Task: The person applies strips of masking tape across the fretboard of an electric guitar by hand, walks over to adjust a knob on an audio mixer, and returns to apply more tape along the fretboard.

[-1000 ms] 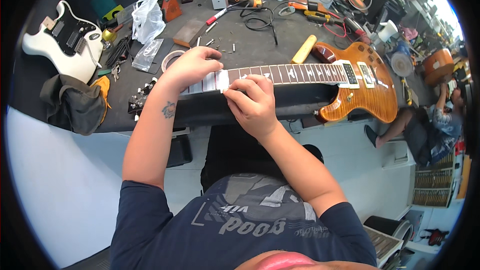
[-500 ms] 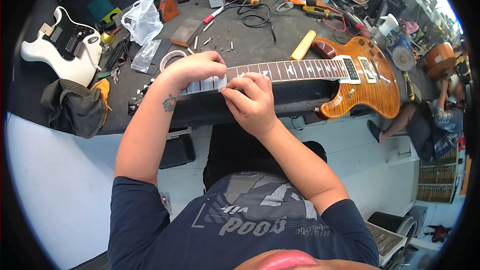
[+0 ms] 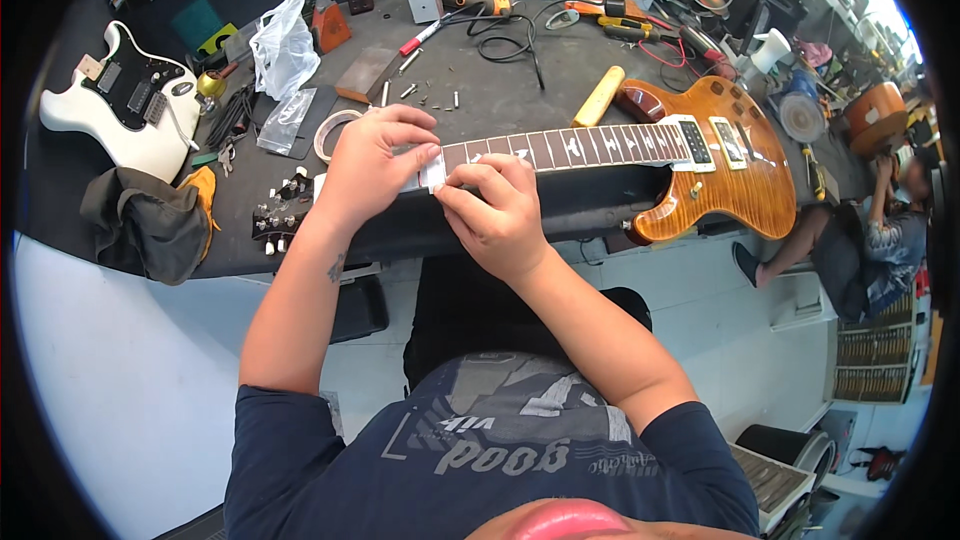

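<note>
Presently, the amber guitar [image 3: 620,146] lies along the near edge of the dark surface [image 3: 500,100]. Your right hand [image 3: 497,215] has its fingers pinching the pale tape strip [image 3: 432,176] on the neck. Your left hand [image 3: 372,165] bends its fingers beside it; whether they pinch, I cannot tell. A white guitar [image 3: 140,135] rests at far left; at right, over the pale floor [image 3: 690,330], another person [image 3: 870,265] sits.
</note>
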The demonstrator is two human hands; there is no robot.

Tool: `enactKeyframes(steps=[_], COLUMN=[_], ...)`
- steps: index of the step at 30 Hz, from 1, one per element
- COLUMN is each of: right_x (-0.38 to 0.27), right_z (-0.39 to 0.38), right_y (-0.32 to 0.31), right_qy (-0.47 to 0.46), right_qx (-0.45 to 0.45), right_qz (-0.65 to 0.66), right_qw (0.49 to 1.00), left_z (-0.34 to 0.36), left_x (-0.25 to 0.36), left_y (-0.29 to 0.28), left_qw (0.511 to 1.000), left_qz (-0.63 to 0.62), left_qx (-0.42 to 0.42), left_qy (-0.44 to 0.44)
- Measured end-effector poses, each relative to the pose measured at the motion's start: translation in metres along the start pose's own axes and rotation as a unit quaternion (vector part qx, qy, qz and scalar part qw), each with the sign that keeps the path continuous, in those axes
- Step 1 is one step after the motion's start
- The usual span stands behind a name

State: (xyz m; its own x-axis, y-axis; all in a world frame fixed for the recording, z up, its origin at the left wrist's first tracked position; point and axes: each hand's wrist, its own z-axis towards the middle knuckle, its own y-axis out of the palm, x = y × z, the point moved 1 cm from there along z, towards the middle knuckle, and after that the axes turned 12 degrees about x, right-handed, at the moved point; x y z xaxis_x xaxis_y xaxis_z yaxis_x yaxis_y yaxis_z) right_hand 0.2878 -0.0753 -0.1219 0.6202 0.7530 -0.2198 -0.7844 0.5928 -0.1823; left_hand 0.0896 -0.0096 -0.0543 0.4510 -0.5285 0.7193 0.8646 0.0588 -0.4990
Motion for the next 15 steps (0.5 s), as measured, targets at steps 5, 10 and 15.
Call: enactKeyframes(steps=[5,10,15], right_x=[-0.001,-0.001,-0.003], right_z=[0.000,0.002,-0.001], right_y=[-0.001,-0.002,0.000], right_qy=[0.000,-0.001,0.005], right_qx=[-0.001,0.001,-0.004], right_qz=[-0.002,0.002,0.006], right_qw=[1.000,1.000,1.000], left_z=[0.002,0.023,0.034], left_x=[-0.005,0.001,-0.001], left_y=[0.004,0.004,-0.001], left_qw=[0.998,0.970,0.934], left_qz=[0.043,0.049,0.098], left_qx=[-0.036,-0.137,-0.233], left_qy=[0.021,-0.196,-0.252])
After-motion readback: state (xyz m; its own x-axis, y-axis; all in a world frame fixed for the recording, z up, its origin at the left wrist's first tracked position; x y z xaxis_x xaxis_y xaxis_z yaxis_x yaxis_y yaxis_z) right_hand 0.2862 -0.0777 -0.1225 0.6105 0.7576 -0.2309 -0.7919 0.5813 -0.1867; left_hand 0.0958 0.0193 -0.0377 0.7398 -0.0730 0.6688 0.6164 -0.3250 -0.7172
